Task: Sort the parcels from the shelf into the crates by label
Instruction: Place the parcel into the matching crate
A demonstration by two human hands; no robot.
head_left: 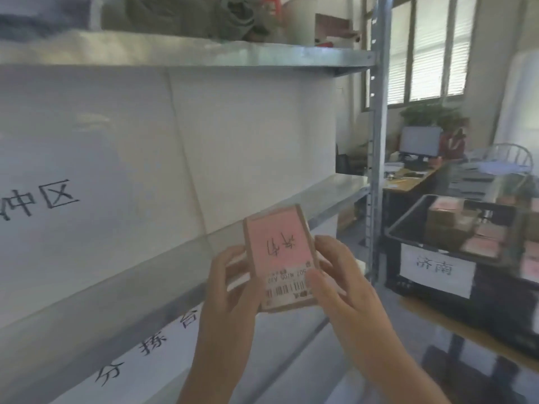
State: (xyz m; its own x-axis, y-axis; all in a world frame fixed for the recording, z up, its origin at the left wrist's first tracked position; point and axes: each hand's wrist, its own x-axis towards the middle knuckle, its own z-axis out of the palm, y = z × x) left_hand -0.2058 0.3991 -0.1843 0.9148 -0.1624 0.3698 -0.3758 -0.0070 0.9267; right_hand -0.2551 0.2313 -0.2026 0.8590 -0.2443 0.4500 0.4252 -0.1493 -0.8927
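Observation:
A small cardboard parcel [278, 255] with a pink label bearing handwritten characters and a barcode strip is held up in front of the metal shelf [163, 258]. My left hand [230, 284] grips its left side. My right hand [335, 275] grips its right side, thumb over the barcode strip. The label appears upside down to me. At the right stands a dark crate [408, 228] with a white paper sign [436, 268] on its front; several parcels with pink labels lie inside it.
White boards with printed characters line the back of the shelf [122, 158]. A steel upright [377, 135] marks the shelf's right end. Beyond it are a desk with a monitor [420, 142], a chair [507, 154] and windows. Bags sit on the top shelf.

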